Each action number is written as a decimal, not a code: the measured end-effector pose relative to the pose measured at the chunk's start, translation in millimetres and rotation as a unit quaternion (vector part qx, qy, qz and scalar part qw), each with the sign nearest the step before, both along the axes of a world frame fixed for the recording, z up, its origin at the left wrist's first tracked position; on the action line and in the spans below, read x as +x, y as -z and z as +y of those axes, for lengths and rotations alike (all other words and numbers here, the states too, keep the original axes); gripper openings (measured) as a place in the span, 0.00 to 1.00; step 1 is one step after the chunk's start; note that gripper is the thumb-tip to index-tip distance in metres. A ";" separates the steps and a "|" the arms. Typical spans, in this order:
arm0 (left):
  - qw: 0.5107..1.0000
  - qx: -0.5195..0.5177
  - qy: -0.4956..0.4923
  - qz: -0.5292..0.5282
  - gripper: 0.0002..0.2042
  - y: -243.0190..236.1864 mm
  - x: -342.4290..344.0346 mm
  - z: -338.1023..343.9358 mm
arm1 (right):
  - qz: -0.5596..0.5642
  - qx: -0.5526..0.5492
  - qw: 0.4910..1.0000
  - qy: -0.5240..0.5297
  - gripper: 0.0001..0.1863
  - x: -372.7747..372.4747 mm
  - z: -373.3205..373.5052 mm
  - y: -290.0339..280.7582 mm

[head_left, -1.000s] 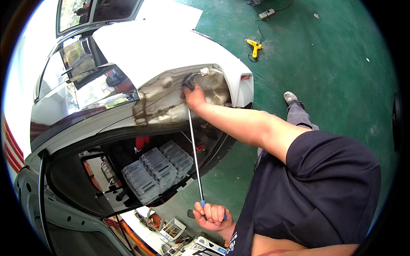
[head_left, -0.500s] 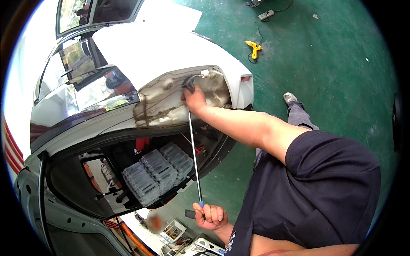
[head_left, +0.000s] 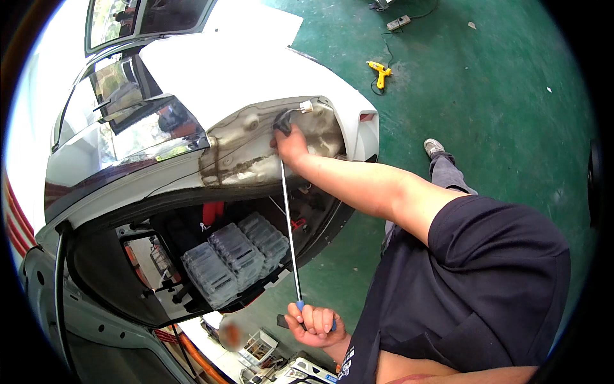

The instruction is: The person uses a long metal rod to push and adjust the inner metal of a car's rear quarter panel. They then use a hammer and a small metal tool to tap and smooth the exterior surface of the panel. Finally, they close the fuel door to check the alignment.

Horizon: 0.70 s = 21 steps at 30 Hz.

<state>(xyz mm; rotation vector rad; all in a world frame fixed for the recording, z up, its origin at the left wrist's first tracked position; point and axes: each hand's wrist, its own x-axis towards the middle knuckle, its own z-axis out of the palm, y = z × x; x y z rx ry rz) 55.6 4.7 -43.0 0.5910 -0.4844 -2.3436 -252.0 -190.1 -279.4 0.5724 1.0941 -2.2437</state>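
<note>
A long, thin metal rod (head_left: 290, 237) slants across the open rear of a white car. Low in the view, my left hand (head_left: 315, 325) is wrapped round its blue and black handle (head_left: 300, 307). At the rod's upper end, my right hand (head_left: 291, 146) is closed, with the shaft running into it. A dark, bunched piece (head_left: 282, 120) shows beyond those fingers; whether it is held too, I cannot tell. Next to it a white plug connector (head_left: 306, 106) hangs on a short lead, in the bare metal recess (head_left: 246, 160) of the car's rear corner.
Stacked clear plastic boxes (head_left: 220, 265) sit in the boot, with something red (head_left: 211, 213) beside them. The raised tailgate (head_left: 109, 333) is at lower left. On the green floor lie a yellow glue gun (head_left: 381, 74) and a power strip (head_left: 398, 23) with its cable.
The rod and both hands have shifted very slightly up and left. Both hands keep their hold.
</note>
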 end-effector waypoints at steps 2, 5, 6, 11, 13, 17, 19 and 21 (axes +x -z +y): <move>1.000 -0.010 0.017 0.003 0.16 3.0 6.4 -5.4 | 0.001 0.001 1.000 -0.001 0.12 0.2 0.5 -0.6; 0.999 -0.019 0.047 0.007 0.14 7.3 14.5 -19.4 | 0.001 -0.005 1.000 0.006 0.12 1.5 0.4 -2.4; 0.997 -0.023 0.069 0.006 0.14 9.1 15.5 -24.4 | 0.003 -0.002 1.000 0.009 0.12 1.9 0.2 -3.0; 0.999 0.001 0.029 0.018 0.13 4.7 13.5 -20.8 | -0.021 0.000 1.000 0.001 0.10 1.0 -0.2 -4.7; 0.999 -0.023 0.024 -0.003 0.13 5.4 9.8 -7.2 | -0.031 -0.008 0.999 0.006 0.11 -0.1 -0.3 -4.1; 1.000 0.000 -0.020 0.012 0.15 5.3 1.9 4.4 | -0.010 -0.001 1.000 0.007 0.11 -0.1 1.0 -2.5; 1.000 -0.002 -0.012 0.014 0.15 6.4 -0.2 5.5 | -0.008 0.016 1.000 -0.002 0.11 -0.5 2.4 -2.4; 1.000 0.002 -0.010 0.016 0.15 6.5 0.4 4.4 | -0.012 0.007 1.000 0.000 0.11 -0.7 3.6 -2.9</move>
